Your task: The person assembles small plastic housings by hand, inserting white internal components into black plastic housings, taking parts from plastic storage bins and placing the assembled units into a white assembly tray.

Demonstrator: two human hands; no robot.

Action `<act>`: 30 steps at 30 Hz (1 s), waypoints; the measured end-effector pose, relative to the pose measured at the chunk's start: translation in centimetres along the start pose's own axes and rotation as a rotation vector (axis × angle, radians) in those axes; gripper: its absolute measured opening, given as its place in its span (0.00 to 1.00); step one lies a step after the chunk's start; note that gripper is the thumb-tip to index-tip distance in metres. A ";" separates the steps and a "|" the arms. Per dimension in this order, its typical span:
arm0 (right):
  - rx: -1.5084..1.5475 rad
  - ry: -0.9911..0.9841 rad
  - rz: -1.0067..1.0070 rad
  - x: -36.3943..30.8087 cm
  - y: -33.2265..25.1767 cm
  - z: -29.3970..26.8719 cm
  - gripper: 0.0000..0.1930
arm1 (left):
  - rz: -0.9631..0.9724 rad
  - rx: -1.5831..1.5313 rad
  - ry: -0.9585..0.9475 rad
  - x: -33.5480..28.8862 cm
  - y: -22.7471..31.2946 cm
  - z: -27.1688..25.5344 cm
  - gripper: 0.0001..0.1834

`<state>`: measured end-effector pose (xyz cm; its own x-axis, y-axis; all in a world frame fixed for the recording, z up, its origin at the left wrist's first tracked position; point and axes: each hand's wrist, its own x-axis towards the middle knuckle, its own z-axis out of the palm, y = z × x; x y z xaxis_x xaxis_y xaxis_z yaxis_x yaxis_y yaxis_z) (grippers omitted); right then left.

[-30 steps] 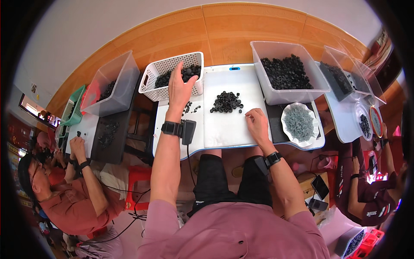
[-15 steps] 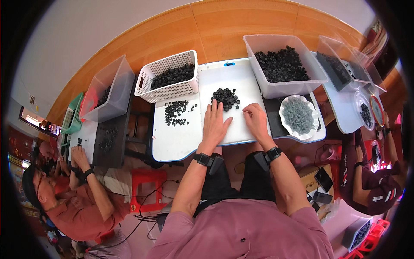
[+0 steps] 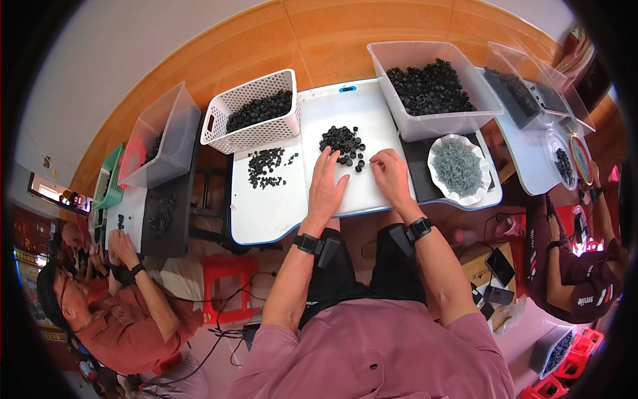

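A loose pile of small black round caps or rings (image 3: pixel 340 139) lies on the white tabletop in front of me. My left hand (image 3: pixel 324 189) is at the pile's near left edge, its fingers stretched out and the thumb apart. I see nothing held in it. To the right of the pile, my right hand (image 3: pixel 392 177) is above the table with its fingers bent together in a pinch. Whatever those fingertips may hold is hidden or too small to name. A few single caps (image 3: pixel 359 164) lie between the two hands.
Smaller black parts (image 3: pixel 266 167) are spread at left, below a white perforated basket (image 3: pixel 251 136). A clear bin (image 3: pixel 452 125) of black parts stands back right. Near it, a white scalloped dish (image 3: pixel 488 174) holds grey-green pieces. People work at tables on both sides.
My left hand has tilted and drawn in its fingers slightly beside the pile. My right hand has risen a little at the wrist. The whole view has shifted slightly.
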<state>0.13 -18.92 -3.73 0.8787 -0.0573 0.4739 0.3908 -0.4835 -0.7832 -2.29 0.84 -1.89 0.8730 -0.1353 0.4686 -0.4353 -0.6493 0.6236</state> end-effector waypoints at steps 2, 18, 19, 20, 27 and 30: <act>0.015 -0.017 0.026 0.0 -0.2 0.0 0.03 | -0.012 0.052 0.023 0.0 -0.5 -0.3 0.35; -0.090 -0.176 -0.168 -0.2 -0.1 -0.3 0.06 | 0.017 0.184 0.048 0.5 -0.7 0.7 0.18; -0.099 -0.195 -0.208 -0.2 -0.1 -0.5 0.06 | -0.003 0.139 0.048 0.4 -0.8 0.7 0.17; -0.105 -0.217 -0.251 -0.1 -0.3 -0.5 0.07 | -0.004 0.140 0.048 0.3 -1.1 0.8 0.17; -0.108 -0.186 -0.206 -0.3 -1.0 -0.4 0.05 | -0.069 0.098 0.120 0.2 -1.5 1.1 0.15; -0.075 -0.145 -0.161 -0.4 -0.6 -0.3 0.05 | -0.095 0.090 0.112 0.2 -1.4 1.0 0.14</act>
<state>-0.47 -18.85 -3.35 0.8388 0.1496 0.5235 0.5128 -0.5404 -0.6671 -1.29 1.00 -3.33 0.8773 0.0107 0.4798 -0.3262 -0.7200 0.6125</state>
